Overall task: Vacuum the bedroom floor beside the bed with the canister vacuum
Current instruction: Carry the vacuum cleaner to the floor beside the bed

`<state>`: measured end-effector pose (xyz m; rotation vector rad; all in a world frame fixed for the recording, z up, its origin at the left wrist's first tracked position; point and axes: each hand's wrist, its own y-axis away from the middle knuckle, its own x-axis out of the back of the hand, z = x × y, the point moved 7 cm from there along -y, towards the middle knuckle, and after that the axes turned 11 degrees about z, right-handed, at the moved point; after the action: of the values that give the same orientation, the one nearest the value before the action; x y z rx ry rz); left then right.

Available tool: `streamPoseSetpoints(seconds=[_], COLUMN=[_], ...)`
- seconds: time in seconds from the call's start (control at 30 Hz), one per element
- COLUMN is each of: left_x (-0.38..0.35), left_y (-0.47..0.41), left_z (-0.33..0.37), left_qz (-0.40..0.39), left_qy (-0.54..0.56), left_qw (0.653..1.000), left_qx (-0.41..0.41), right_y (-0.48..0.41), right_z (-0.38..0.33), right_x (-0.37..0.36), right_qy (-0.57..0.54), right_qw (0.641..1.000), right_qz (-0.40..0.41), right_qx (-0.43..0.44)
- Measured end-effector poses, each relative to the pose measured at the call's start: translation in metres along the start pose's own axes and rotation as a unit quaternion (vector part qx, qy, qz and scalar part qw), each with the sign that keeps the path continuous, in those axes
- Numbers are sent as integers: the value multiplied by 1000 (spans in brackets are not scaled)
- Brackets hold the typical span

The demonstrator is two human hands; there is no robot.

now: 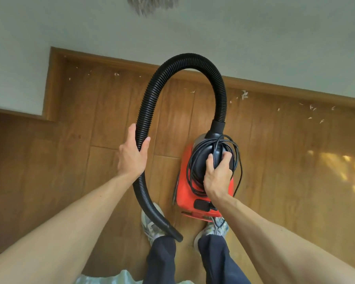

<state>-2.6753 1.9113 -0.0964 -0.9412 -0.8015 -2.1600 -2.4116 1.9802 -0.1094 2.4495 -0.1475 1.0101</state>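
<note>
Setup stage, seemingly, with no suction yet; left hand (132, 154) wrapped round the ribbed hose (152, 85) mid-length; right hand (217, 173) curled over the top handle of the red canister vacuum (190, 194), just ahead of the shoes; power cord (237, 152) wound round that handle. Next, probably: unwinding, plugging in, then aiming the hose end (175, 235) at the pale scraps (244, 94) along the skirting. No bed or socket in view; hard to tell whether resting on the wood floor (111, 111) or lifted.

The red plastic canister vacuum (190, 194) is just ahead of two pale sneakers (150, 225) on the brown wood-plank floor (111, 111). A thin black cord (236, 152) lies coiled on top. Its black ribbed hose (152, 93) arches leftward from the far end. Small white scraps (244, 94) lie behind, along the wooden skirting board (295, 89).
</note>
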Motion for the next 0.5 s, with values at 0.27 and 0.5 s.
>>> streamPoseSetpoints(seconds=[0.27, 0.5], left_x=[-40, -61], left_y=[-8, -8], left_z=[0, -12], left_qz=[9, 5], left_qy=[-20, -15], left_qw=[1000, 1000], left_qx=[-2, 25], right_y=[-20, -25], right_z=[36, 53], right_x=[-18, -29], right_qy=[-9, -28], right_qw=[1000, 998], right_qz=[-25, -49], right_qx=[2, 8])
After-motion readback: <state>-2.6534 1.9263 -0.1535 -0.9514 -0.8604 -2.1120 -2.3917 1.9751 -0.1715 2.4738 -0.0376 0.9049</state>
